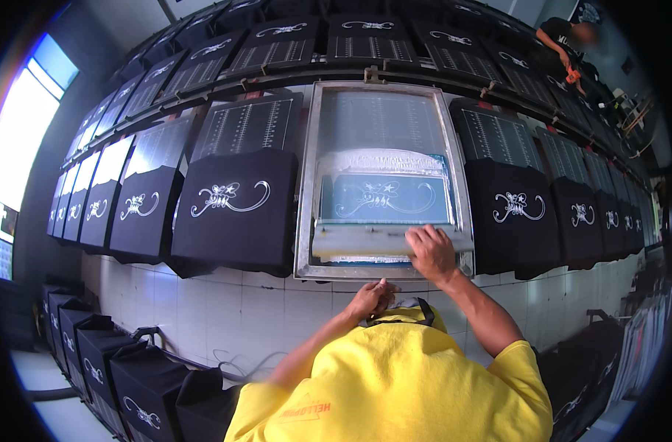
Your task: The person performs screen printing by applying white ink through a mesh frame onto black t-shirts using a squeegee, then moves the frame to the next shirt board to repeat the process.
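A screen-printing frame [306,169] with metal edges lies over one of the boards in front of me. White ink [384,160] forms a band across its mesh, and a curly printed design [384,199] shows on the blue-green stencil below that band. Across the near part of the mesh rests a wide squeegee [358,241]. My right hand [431,253] is closed over the squeegee's right part from above. Just off the frame's near edge, my left hand [378,297] is held close to my body with its fingers curled; whatever they hold is hidden.
Dark shirts lie over boards on both sides, such as the left shirt [229,206] and right shirt [514,210], each with a white design. A metal rail [277,79] runs behind. Another person [564,44] stands far right. Shirt-covered boards [104,361] stand lower left.
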The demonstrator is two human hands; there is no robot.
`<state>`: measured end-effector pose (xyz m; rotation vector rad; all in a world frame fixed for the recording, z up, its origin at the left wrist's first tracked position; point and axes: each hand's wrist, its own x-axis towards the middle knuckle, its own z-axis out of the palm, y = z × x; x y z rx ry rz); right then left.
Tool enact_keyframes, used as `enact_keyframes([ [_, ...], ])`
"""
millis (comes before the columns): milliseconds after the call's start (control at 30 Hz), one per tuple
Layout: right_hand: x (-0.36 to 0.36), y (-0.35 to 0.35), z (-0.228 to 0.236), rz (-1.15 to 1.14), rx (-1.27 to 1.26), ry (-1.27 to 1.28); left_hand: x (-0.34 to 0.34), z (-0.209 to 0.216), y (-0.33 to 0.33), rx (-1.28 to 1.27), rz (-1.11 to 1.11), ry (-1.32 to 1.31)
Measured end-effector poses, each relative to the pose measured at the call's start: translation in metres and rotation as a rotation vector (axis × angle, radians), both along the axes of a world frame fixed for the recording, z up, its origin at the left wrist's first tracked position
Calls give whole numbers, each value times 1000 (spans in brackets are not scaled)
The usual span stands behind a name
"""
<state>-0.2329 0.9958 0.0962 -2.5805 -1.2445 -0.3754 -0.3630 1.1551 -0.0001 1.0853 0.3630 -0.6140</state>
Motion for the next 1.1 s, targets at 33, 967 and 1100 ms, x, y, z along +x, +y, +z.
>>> enact_keyframes([
  [33, 14, 1, -3, -20, -14, -12, 2, 6, -2, 14, 9, 27],
  [967, 215, 33, 13, 42, -226, 852, 8, 3, -2, 39, 4, 110],
  [1100, 136, 18, 15, 58, -233, 609, 6, -3, 0, -60, 34, 131],
])
